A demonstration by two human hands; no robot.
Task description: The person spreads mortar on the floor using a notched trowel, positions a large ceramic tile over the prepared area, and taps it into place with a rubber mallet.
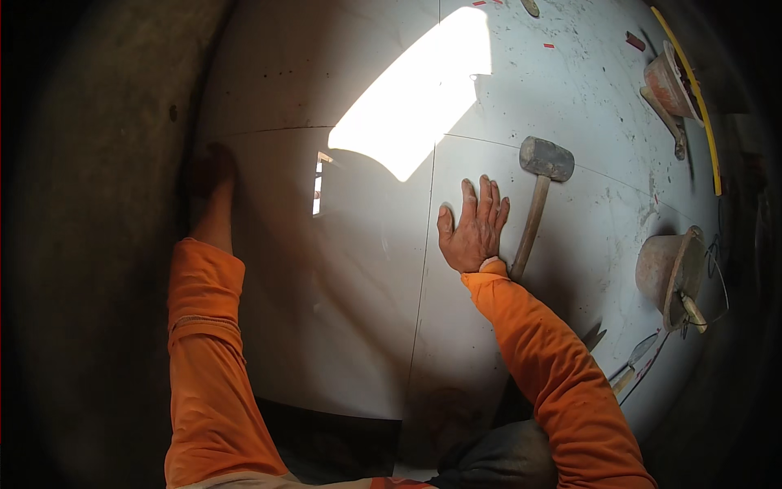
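Head view: right hand spread flat on a floor tile, well apart from the shadowed left hand, whose grip I can't tell. Probably a pressing step; tapping next would need the mallet, beside the right hand.

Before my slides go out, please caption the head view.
Right hand spread on pale tiles beside a mallet; left hand in shadow near their edge.

Large pale-grey tiles lie flat, edge to edge.
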